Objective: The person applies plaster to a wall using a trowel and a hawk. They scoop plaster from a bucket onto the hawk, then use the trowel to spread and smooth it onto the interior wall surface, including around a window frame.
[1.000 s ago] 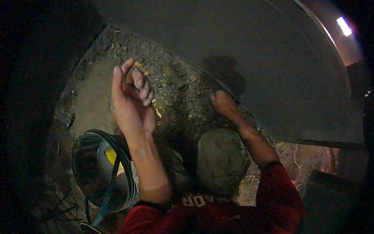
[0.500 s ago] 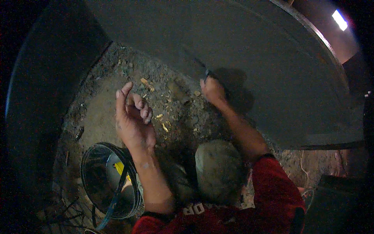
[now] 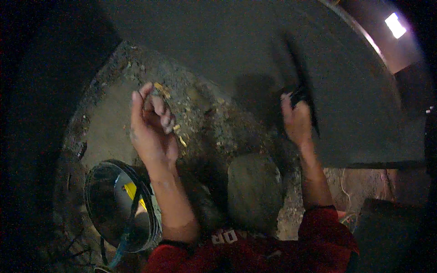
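My right hand [image 3: 298,118] is closed round the handle of a plastering trowel [image 3: 302,68], a long dark blade seen nearly edge-on and blurred. The blade lies against or very close to the smooth grey wall [image 3: 195,36] in front of me; I cannot tell which. Held up over the dirt floor, my left hand [image 3: 154,127] is empty, with its fingers loosely curled and apart. Greyish smears mark its fingertips. Below it stands a black bucket [image 3: 91,200], with something yellow [image 3: 132,191] inside and a strap across its rim.
Rubble and yellowish chips [image 3: 182,139] litter the dirt floor [image 3: 107,113]. My bent knee [image 3: 255,191] is between my arms. A dark wall [image 3: 50,77] curves round the left. A bright light [image 3: 395,25] shines at the upper right. Thin cords hang at the lower right.
My right hand has swept right along the wall with the trowel, whose blade now stands more upright. My left hand stays raised and empty. The view has shifted slightly.
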